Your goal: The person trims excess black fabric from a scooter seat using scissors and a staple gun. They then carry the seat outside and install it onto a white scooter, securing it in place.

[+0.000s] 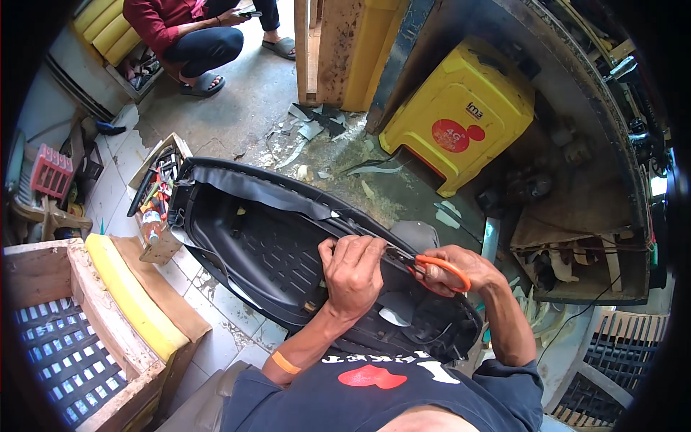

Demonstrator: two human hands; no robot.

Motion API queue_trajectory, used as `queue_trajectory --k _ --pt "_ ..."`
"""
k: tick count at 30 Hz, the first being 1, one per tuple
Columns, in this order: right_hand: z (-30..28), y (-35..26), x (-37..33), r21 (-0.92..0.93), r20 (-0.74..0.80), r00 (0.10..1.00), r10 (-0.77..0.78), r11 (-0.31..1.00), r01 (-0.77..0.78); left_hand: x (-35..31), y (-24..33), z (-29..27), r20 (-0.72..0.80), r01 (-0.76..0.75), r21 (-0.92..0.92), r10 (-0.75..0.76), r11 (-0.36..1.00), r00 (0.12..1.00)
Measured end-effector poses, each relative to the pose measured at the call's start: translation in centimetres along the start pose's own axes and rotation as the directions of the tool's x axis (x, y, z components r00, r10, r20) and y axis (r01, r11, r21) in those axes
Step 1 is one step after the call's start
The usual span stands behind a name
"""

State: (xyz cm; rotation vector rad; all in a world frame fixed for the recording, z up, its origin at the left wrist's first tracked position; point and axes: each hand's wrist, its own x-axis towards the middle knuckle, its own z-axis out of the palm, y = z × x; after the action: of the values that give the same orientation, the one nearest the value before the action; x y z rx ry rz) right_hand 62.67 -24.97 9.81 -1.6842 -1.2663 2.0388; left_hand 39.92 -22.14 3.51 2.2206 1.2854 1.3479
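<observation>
Upside down across my lap lies a motorcycle seat (270, 241), its black ribbed plastic base facing up. Loose grey-black cover material (263, 193) folds over its far rim. My left hand (353, 273) is closed on the cover's edge at that rim, fingers curled; the pinched bit is mostly hidden. In my right hand (453, 270) are scissors with orange handles (458, 271), fingers through the loops. Their blades point left along the rim, close to my left fingers. I cannot tell whether the blades are apart. A white scrap (393, 317) lies in the near end of the base.
A tool box (160, 189) full of hand tools stands left of the seat. Beyond are a yellow stool (461, 119) and dark scraps (324, 122) on the floor. A wooden crate (108, 317) with a yellow pad sits at left. Another person (205, 43) squats with a phone.
</observation>
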Motion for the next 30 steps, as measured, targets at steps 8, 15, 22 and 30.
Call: queue_trajectory --k 8,15,22,30 --pt "0.0 -1.0 0.3 0.015 -0.001 1.000 -0.030 0.999 0.030 0.0 0.6 -0.6 -0.072 0.038 -0.181 -0.051 0.983 0.996" --pt "-0.5 -1.0 1.0 0.017 0.068 0.995 -0.070 0.997 0.069 -0.4 0.5 -0.8 -0.097 0.052 -0.252 -0.079 0.966 0.992" --pt "-0.9 -1.4 -0.4 -0.098 0.069 0.998 0.006 0.995 0.001 -0.7 0.9 -1.3 -0.106 0.071 -0.333 -0.113 0.940 0.988" --pt "-2.2 -0.2 0.4 0.012 0.150 0.986 -0.079 0.997 0.078 -1.2 1.0 -1.1 -0.111 0.058 -0.393 -0.110 0.918 0.988"
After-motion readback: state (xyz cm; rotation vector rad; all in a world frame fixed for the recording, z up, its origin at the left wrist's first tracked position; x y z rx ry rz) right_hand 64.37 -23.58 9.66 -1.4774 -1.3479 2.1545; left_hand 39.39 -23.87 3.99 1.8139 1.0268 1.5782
